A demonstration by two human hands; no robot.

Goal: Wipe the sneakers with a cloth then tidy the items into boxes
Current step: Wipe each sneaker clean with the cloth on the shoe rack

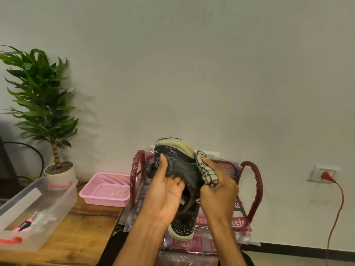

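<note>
A black sneaker [178,164] with a cream sole is held up in front of me, sole toward the wall. My left hand [165,191] grips it, thumb on the side and fingers curled into its opening. My right hand [217,187] holds a beige patterned cloth [206,171] bunched against the sneaker's right side near the sole. A second black sneaker [182,227] lies below, partly hidden by my hands.
A chair wrapped in red-printed plastic [249,189] stands behind the sneakers. On the wooden table [82,227] at left sit a pink basket [107,187] and a clear plastic box [38,208] holding a small pink item. A potted plant [44,112] stands behind. A red cable [338,208] hangs from a wall socket.
</note>
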